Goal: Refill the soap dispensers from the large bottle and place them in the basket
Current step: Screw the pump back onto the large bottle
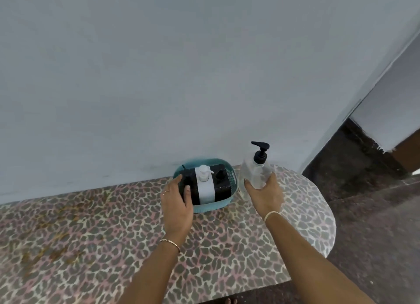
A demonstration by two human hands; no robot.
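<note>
A teal basket [211, 207] stands against the wall on the leopard-print table [113, 235]. Inside it are a white soap dispenser [205, 187] with a white pump and black dispensers on either side, the right one [221, 183] plainly visible. My left hand [178, 201] grips the black dispenser [187, 185] at the basket's left side. To the right of the basket stands a large clear bottle [255, 169] with a black pump. My right hand [264, 191] wraps around its lower part.
A pale grey wall [159, 76] rises right behind the basket. The table's rounded right end [318, 212] drops off to a dark floor [363, 224]. A doorway edge [375, 87] lies at the far right.
</note>
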